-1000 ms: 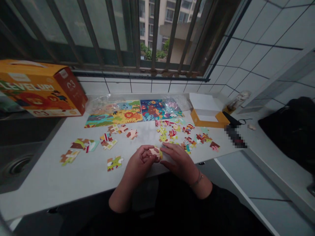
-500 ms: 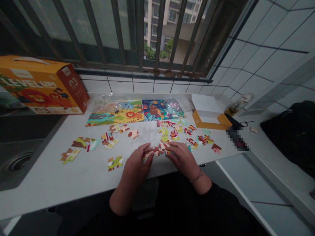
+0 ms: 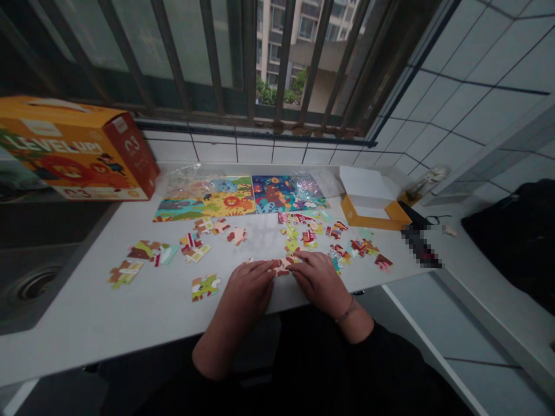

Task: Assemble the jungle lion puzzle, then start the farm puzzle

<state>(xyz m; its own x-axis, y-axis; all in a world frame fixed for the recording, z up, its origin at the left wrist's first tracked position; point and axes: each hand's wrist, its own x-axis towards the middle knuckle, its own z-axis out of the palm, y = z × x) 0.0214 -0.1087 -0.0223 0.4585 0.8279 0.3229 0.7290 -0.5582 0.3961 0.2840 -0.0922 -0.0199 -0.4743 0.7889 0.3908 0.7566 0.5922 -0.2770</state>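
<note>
Two hands work at the counter (image 3: pixel 147 326), with one strip of brown-and-cream puzzle pieces (image 3: pixel 282 265) lying between them; its piece count is partly covered. The left grip (image 3: pixel 249 289) lies with its fingers flattened over the strip's left end, and the right grip (image 3: pixel 321 280) has curled fingertips on the right end; I cannot tell whether either one pinches it. One bracelet (image 3: pixel 347 311) circles the wrist behind the right grip. Just left of the left grip lies one green puzzle section (image 3: pixel 206 287); farther left are two clusters, one brown and yellow (image 3: pixel 125 273), one green and brown (image 3: pixel 152 253). Ahead of the left grip sits one cream-and-brown piece (image 3: pixel 236 236). Loose pieces beyond the right grip overlap too much to count. Farther ahead of both grips lie two picture sheets, one yellow (image 3: pixel 237 201), one blue (image 3: pixel 277 199), and, ahead and right, one open box (image 3: pixel 368 218).
</note>
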